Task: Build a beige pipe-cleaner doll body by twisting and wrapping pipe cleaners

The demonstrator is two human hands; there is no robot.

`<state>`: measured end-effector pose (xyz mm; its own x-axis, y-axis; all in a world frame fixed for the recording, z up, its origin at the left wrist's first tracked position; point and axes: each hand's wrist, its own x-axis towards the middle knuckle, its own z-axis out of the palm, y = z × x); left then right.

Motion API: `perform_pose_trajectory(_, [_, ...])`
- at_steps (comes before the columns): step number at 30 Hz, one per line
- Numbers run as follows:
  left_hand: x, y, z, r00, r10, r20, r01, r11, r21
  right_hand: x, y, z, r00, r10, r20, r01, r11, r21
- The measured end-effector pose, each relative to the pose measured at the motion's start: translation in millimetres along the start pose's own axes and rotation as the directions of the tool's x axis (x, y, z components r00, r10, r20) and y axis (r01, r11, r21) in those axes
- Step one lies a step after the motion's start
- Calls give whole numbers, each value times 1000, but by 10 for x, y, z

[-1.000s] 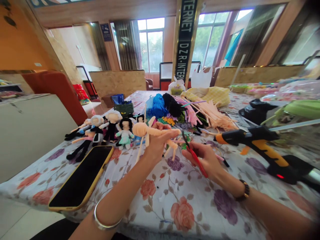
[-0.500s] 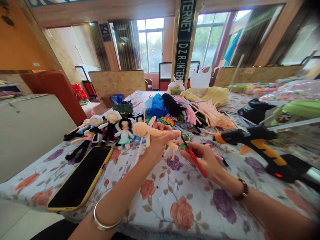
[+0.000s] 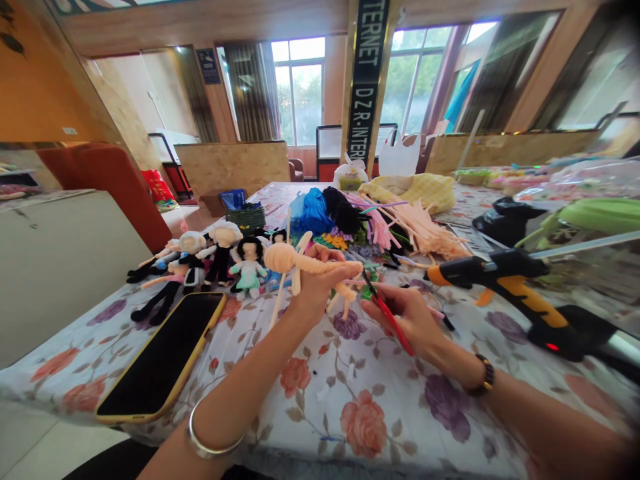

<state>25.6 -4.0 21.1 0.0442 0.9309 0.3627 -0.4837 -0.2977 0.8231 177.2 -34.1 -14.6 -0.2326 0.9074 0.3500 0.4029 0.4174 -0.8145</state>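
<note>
My left hand [image 3: 320, 283] is closed round a peach doll body [image 3: 281, 258] twisted from fuzzy pipe cleaners, its round head pointing left and loose limbs hanging below. Red-handled scissors [image 3: 393, 323] with dark blades are gripped in my right hand [image 3: 407, 313]. The blade tips are at the right end of the doll body, beside my left thumb. Whether the blades are fully closed I cannot make out. Finished dolls [image 3: 220, 257] lie in a group to the left of my hands, one with black hair and a mint dress [image 3: 249, 267].
A phone [image 3: 163, 360] in a yellow case lies at left on the flowered tablecloth [image 3: 320, 413]. An orange-and-black glue gun [image 3: 520, 287] stands at right. Bundles of blue [image 3: 315, 210], black and peach pipe cleaners [image 3: 425, 227] lie behind my hands, near a dark green basket [image 3: 246, 217].
The view has shifted very slightly. My hands, the doll body and the scissors keep nearly the same positions.
</note>
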Motion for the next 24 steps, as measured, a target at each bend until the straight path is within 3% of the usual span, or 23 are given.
perform_pose_trajectory(12, [15,-17,-12,999,-36,-16,36,999,-10,-4,4,-3,1000,-11,-16,10,998,-59])
perform_pose_trajectory(19, [33,-6,-36,998,-57,2,57,998,-34,21,-6,22,999,47,-16,-46,998,53])
perform_pose_trajectory(22, [33,-7,-43,997,-69,29,69,998,0,38,12,-1,993,91,-74,-87,994,60])
perform_pose_trajectory(24, [28,-6,-43,997,-70,37,69,998,15,55,25,-22,984,92,-151,-97,995,-24])
